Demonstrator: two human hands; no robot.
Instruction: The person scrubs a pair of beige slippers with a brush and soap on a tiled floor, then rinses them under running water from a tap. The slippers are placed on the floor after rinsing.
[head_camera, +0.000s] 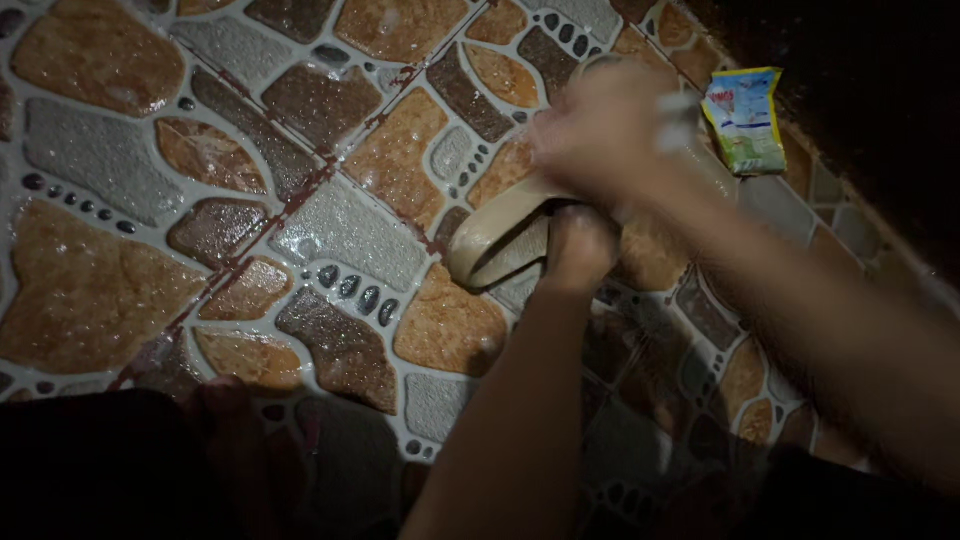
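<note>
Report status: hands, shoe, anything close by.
Left hand grips beige shoe. Right hand blurred over it, grip unclear. Packet lies apart on wet tiles.

wet stone-patterned floor (100, 290); yellow-green sachet (746, 120)

Dim, lit from above centre; dark corners, glare on wet tiles (330, 220), motion blur.

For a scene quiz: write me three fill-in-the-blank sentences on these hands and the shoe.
The left hand grips a beige ____.
The blurred right hand is ____ the shoe.
The wet floor has a ____ pattern.
A small packet lies near the dark wall.
Missing: shoe; above; stone
</note>
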